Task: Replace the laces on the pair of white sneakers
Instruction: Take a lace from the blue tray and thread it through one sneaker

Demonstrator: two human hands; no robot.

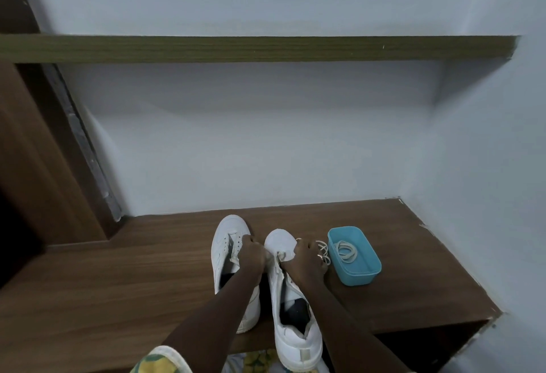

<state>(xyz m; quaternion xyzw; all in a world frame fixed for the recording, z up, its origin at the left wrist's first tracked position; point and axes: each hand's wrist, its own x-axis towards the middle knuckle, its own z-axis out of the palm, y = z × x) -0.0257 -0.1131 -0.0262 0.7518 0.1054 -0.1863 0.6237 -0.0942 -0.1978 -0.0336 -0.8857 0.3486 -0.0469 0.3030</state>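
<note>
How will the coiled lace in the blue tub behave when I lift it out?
The coiled lace is probably floppy: it lies in loose loops, so it may unwind and dangle once lifted. It looks thin and light, so the blue tub should hardly shift, though a loop might catch its rim.

Finger ring (320, 256); yellow-green patterned garment (161, 361)
</note>
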